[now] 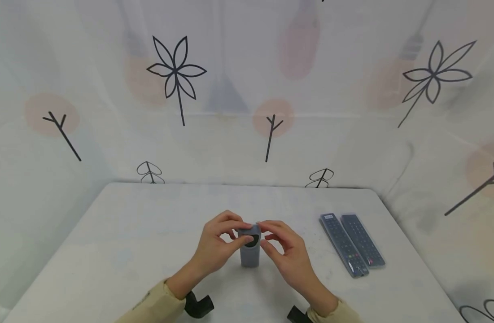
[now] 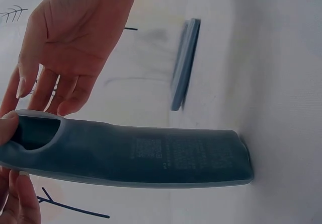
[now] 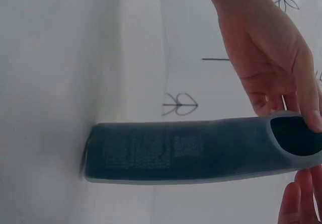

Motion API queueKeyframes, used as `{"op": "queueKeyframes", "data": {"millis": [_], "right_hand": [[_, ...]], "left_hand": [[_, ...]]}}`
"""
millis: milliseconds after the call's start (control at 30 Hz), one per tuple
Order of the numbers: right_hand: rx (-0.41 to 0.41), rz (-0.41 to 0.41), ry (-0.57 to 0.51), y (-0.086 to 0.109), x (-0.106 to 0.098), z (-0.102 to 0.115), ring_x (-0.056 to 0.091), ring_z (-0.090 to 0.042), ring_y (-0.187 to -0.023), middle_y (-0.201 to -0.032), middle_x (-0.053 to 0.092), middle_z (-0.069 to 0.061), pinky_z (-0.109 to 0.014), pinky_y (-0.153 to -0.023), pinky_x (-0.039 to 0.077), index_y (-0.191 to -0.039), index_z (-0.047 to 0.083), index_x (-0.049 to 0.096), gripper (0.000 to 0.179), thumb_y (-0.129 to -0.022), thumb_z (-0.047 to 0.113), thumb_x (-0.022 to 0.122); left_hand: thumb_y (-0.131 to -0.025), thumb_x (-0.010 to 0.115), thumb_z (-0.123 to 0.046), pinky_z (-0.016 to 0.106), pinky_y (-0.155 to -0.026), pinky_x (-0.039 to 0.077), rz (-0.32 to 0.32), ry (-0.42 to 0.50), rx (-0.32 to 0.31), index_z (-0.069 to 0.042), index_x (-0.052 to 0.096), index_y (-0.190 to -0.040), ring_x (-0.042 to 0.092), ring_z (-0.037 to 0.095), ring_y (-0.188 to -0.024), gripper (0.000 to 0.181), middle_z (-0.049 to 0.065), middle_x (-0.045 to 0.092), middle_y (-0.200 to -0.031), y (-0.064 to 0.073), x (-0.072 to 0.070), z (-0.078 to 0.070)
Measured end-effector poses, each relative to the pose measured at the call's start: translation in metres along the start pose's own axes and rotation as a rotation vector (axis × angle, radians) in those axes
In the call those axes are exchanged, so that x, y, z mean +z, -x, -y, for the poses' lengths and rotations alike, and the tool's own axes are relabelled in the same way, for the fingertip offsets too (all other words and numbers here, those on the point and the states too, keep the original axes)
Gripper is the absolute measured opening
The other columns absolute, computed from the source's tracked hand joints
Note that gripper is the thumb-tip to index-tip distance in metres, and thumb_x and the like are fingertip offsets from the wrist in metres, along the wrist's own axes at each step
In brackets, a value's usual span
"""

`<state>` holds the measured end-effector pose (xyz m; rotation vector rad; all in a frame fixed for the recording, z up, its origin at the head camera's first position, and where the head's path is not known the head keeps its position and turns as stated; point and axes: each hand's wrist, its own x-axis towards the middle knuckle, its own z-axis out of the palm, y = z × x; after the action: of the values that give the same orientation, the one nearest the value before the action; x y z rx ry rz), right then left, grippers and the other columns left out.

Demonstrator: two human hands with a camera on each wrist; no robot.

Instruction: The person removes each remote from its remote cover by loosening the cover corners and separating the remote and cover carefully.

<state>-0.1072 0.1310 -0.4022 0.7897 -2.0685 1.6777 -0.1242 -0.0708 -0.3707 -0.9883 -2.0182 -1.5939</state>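
Observation:
A dark remote control in a translucent silicone cover [image 1: 250, 258] stands upright on the white table, its back toward me. Near its top, the cover has an oval opening with a dark inside, and faint print shows lower down in the left wrist view. My left hand [image 1: 215, 244] pinches the top end, thumb over the opening and index finger along the upper edge. On the other side, my right hand [image 1: 291, 251] holds the top right corner with curved fingers, its index fingertip at the top edge and thumb close by the side. In the right wrist view, the left hand [image 3: 269, 48] reaches in from above.
Two more covered remotes lie side by side on the right of the table: a longer remote [image 1: 343, 244] with coloured buttons and a slimmer remote [image 1: 363, 240]. A white cloth backdrop [image 1: 230, 143] with drawn plants surrounds the table. Dark wrist mounts [image 1: 199, 306] sit at both sleeves.

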Motion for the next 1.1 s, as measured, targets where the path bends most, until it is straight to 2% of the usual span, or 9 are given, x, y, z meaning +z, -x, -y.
{"op": "queueKeyframes", "data": {"millis": [300, 467, 600, 667, 767, 900, 1000, 1100], "right_hand": [[-0.147, -0.068, 0.196, -0.003, 0.004, -0.007, 0.06, -0.02, -0.092, -0.106, 0.062, -0.007, -0.028, -0.075, 0.051, -0.115, 0.002, 0.071, 0.034, -0.082, -0.006, 0.077], [-0.232, -0.12, 0.265, -0.004, 0.004, -0.013, 0.06, -0.02, -0.087, -0.103, 0.063, -0.008, -0.025, -0.074, 0.049, -0.113, 0.0, 0.072, 0.037, -0.078, -0.01, 0.078], [-0.271, -0.149, 0.295, -0.003, 0.006, -0.014, 0.061, -0.018, -0.085, -0.1, 0.062, -0.007, -0.021, -0.075, 0.047, -0.113, 0.0, 0.073, 0.038, -0.077, -0.01, 0.078], [-0.306, -0.168, 0.3, -0.003, 0.008, -0.014, 0.062, -0.02, -0.085, -0.101, 0.061, -0.009, -0.017, -0.074, 0.049, -0.113, -0.002, 0.073, 0.033, -0.08, -0.007, 0.077], [-0.355, -0.204, 0.305, -0.002, 0.01, -0.015, 0.062, -0.025, -0.09, -0.104, 0.059, -0.015, -0.015, -0.075, 0.051, -0.111, -0.005, 0.072, 0.022, -0.092, 0.005, 0.071], [-0.402, -0.234, 0.314, -0.004, 0.011, -0.017, 0.061, -0.029, -0.094, -0.106, 0.058, -0.019, -0.016, -0.074, 0.053, -0.108, -0.01, 0.072, 0.032, -0.101, 0.019, 0.059], [-0.457, -0.237, 0.321, -0.006, 0.011, -0.018, 0.066, -0.029, -0.088, -0.103, 0.06, -0.02, -0.017, -0.072, 0.054, -0.106, -0.013, 0.071, 0.031, -0.102, 0.016, 0.058], [-0.524, -0.243, 0.357, -0.01, 0.011, -0.018, 0.068, -0.027, -0.077, -0.099, 0.062, -0.02, -0.017, -0.064, 0.053, -0.103, -0.014, 0.071, 0.028, -0.101, 0.011, 0.059]], "left_hand": [[-0.076, 0.08, 0.01, 0.035, -0.06, 0.054, 0.037, 0.012, 0.074, 0.001, 0.074, -0.101, 0.06, 0.02, -0.078, 0.027, 0.008, 0.062, -0.092, 0.001, 0.006, 0.007], [-0.075, 0.08, 0.011, 0.035, -0.058, 0.052, 0.024, 0.011, 0.123, 0.002, 0.072, -0.102, 0.059, 0.021, -0.076, 0.029, 0.008, 0.06, -0.09, 0.0, 0.011, 0.016], [-0.073, 0.081, 0.013, 0.037, -0.055, 0.051, 0.003, 0.027, 0.152, 0.003, 0.072, -0.101, 0.057, 0.02, -0.074, 0.031, 0.008, 0.057, -0.086, 0.002, 0.013, 0.02], [-0.071, 0.081, 0.014, 0.038, -0.055, 0.05, -0.002, 0.038, 0.158, 0.003, 0.072, -0.101, 0.057, 0.019, -0.074, 0.033, 0.008, 0.056, -0.086, 0.003, 0.014, 0.021], [-0.071, 0.08, 0.015, 0.038, -0.055, 0.05, -0.001, 0.054, 0.155, 0.003, 0.072, -0.101, 0.055, 0.019, -0.074, 0.033, 0.008, 0.055, -0.086, 0.002, 0.015, 0.022], [-0.071, 0.08, 0.016, 0.037, -0.055, 0.049, 0.001, 0.062, 0.153, 0.003, 0.071, -0.1, 0.054, 0.018, -0.074, 0.033, 0.008, 0.055, -0.086, 0.001, 0.017, 0.021], [-0.071, 0.08, 0.015, 0.038, -0.055, 0.049, -0.003, 0.058, 0.147, 0.004, 0.071, -0.1, 0.054, 0.021, -0.072, 0.032, 0.008, 0.054, -0.085, 0.001, 0.016, 0.02], [-0.071, 0.08, 0.016, 0.038, -0.054, 0.049, -0.01, 0.058, 0.155, 0.004, 0.071, -0.1, 0.054, 0.026, -0.07, 0.032, 0.009, 0.054, -0.084, 0.0, 0.016, 0.02]]}}
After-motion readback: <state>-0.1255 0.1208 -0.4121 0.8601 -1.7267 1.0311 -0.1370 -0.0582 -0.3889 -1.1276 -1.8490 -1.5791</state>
